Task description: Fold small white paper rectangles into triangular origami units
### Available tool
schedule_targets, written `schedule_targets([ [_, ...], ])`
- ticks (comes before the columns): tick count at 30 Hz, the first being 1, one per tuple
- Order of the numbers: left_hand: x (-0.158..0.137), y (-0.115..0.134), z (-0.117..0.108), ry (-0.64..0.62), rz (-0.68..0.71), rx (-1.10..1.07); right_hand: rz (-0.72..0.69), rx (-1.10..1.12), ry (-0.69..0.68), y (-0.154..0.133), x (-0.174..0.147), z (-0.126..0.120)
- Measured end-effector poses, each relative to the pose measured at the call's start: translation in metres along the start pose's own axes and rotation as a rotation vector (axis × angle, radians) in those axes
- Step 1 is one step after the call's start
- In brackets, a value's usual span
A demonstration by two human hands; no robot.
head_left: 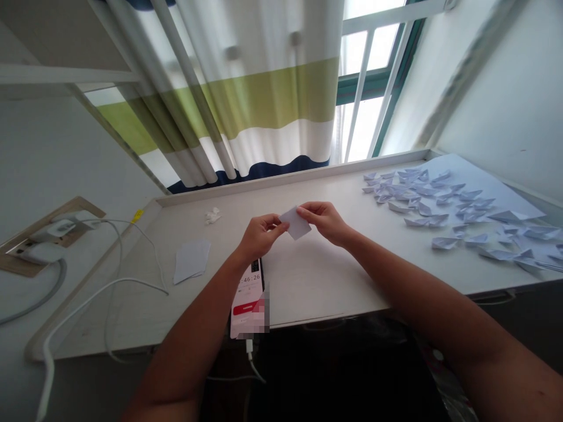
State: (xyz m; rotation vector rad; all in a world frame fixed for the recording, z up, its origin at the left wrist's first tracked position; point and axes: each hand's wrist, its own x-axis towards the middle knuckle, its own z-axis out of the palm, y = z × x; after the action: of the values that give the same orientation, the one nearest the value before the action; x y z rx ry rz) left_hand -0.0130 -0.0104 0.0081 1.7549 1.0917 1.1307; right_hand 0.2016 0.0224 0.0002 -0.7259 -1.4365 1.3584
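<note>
A small white piece of paper [297, 225] is held up a little above the desk, between both hands. My left hand [263, 233] pinches its left corner with thumb and fingers. At the upper right edge, my right hand [323, 220] grips the same paper, its fingers closed. Whether the paper is folded into layers I cannot tell. Many folded paper boats [426, 220] lie spread over the right side of the desk. To the left lies a short stack of blank white paper sheets [192, 261].
A phone [247, 305] with a charging cable [250, 350] lies at the desk's front edge, below my left wrist. Crumpled tissue [213, 216] sits further back. White cables [127, 282] run from wall plugs [46, 240] across the left. A raised rim [246, 190] borders the white desk.
</note>
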Motion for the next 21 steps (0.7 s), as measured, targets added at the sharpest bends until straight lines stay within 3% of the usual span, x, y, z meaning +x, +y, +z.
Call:
schedule_targets([
  [13,0.0002,0.0017,-0.0042,-0.102,-0.031,-0.067,-0.117,-0.161,0.024,0.0020,-0.0029,0.0006],
  [18,-0.0009,0.0047,-0.0017,-0.067,-0.005,-0.046,-0.123,-0.104,0.086,0.0034,-0.0028,0.0036],
  [21,-0.0007,0.0044,-0.0003,-0.001,0.017,-0.055,-0.091,-0.109,0.033,0.0058,-0.0033,0.0043],
])
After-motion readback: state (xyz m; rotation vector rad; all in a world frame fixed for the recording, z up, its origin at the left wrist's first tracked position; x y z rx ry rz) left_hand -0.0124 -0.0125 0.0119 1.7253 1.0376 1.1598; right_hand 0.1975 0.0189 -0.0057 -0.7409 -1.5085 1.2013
